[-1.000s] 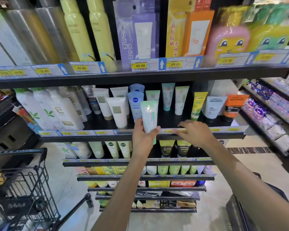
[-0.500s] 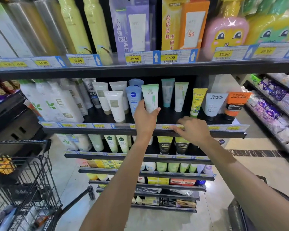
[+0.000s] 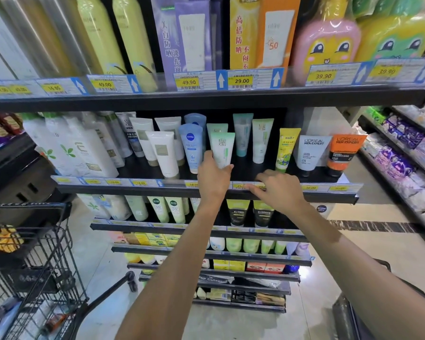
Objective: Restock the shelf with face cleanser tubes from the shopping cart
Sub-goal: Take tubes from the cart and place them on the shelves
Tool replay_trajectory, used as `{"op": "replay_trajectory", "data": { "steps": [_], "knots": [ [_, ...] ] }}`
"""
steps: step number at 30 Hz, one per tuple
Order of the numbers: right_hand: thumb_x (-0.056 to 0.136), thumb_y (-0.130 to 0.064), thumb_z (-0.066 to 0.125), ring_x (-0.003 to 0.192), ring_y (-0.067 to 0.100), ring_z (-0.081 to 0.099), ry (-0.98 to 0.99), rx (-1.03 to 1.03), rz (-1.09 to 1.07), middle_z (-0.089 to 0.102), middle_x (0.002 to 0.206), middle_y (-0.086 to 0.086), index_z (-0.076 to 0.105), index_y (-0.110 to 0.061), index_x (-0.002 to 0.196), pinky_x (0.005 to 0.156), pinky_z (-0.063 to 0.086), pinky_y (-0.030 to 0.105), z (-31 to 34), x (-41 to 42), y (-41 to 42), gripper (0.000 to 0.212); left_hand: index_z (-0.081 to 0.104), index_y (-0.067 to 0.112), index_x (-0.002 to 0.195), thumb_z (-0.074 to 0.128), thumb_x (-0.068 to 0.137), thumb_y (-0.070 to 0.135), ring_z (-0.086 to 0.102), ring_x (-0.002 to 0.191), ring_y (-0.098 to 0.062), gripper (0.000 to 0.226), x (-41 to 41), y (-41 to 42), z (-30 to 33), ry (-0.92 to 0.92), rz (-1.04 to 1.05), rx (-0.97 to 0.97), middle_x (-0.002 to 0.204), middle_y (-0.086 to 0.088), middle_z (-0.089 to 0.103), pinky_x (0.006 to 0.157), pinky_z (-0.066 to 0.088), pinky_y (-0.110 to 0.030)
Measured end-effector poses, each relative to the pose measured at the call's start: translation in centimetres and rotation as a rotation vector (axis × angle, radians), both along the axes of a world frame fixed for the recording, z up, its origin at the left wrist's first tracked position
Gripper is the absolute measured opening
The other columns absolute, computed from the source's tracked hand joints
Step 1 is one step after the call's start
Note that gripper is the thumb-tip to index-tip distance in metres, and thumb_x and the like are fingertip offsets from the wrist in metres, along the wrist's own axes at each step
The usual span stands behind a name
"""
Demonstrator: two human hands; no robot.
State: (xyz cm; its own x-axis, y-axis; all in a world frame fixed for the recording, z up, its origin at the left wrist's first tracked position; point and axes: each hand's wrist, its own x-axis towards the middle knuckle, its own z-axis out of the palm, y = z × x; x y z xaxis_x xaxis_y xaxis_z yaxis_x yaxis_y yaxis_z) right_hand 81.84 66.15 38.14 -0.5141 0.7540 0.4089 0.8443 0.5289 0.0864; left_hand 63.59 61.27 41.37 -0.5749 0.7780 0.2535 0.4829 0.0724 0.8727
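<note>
The black shelving unit (image 3: 206, 99) fills the view, the shelf in question running across the middle with its price strip (image 3: 157, 184) along the front edge; down at eight o'clock stands the shopping cart (image 3: 35, 266), wire-sided, with packets in it too blurred to name; on the shelf, bottles crowd the nine o'clock side and two L'Oreal tubes sit out at three o'clock. At the centre, a row of tubes stands cap-down, a blue Nivea tube (image 3: 191, 148) just left of the gap being filled. The left hand (image 3: 212, 180) grips the pale green face cleanser tube (image 3: 222, 149) round its lower end, thumb on one side and fingers curled behind, holding it upright just in front of a matching tube (image 3: 215, 128) at twelve o'clock of it; the right hand (image 3: 279, 190) holds nothing, its fingers loosely bent and resting on the price strip at four o'clock of the tube. To my eye the tube is being set down; done well, the cap should land flat on the board, label facing out, square behind the strip and close to its twin; let go gently, since a nudge could topple the neighbours.
</note>
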Motion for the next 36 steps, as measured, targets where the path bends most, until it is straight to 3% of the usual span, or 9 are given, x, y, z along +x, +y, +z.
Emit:
{"op": "replay_trajectory", "data": {
  "steps": [7,12,25,36],
  "knots": [
    [0.095,-0.073,0.041,0.08,0.02,0.068,-0.012,0.015,0.007,0.067,0.09,-0.006,0.074,-0.026,0.102,0.053,0.033,0.028,0.1,0.0,-0.1,0.058,0.05,0.017,0.113,0.08,0.084,0.03,0.067,0.1,-0.028,0.044,-0.1,0.0,-0.1,0.068,0.035,-0.086,0.112,-0.005,0.07,0.078,0.059,-0.046],
    [0.096,-0.072,0.044,0.08,0.02,0.067,-0.014,0.022,0.002,0.067,0.09,-0.006,0.074,-0.026,0.103,0.053,0.032,0.029,0.2,-0.1,-0.3,0.055,0.045,0.014,0.12,0.079,0.087,0.023,0.066,0.106,-0.032,0.049,-0.6,0.2,0.4,0.09,0.029,-0.119,0.118,-0.011,0.068,0.082,0.057,-0.044],
    [0.095,-0.073,0.043,0.078,0.019,0.067,-0.004,0.061,-0.002,0.067,0.088,-0.006,0.075,-0.026,0.103,0.051,0.029,0.027,0.1,0.0,-0.3,0.057,0.046,0.009,0.12,0.077,0.089,0.022,0.066,0.103,-0.037,0.047,-1.1,0.5,1.0,0.14,0.032,-0.173,0.115,-0.016,0.067,0.081,0.057,-0.048],
    [0.095,-0.076,0.037,0.075,0.018,0.066,0.014,0.081,-0.011,0.066,0.085,-0.007,0.074,-0.026,0.098,0.05,0.037,0.026,-0.3,0.0,-0.1,0.062,0.047,0.006,0.119,0.077,0.089,0.025,0.066,0.103,-0.039,0.047,-1.1,0.8,1.1,0.153,0.029,-0.205,0.115,-0.019,0.066,0.081,0.058,-0.051]
  ]
}}
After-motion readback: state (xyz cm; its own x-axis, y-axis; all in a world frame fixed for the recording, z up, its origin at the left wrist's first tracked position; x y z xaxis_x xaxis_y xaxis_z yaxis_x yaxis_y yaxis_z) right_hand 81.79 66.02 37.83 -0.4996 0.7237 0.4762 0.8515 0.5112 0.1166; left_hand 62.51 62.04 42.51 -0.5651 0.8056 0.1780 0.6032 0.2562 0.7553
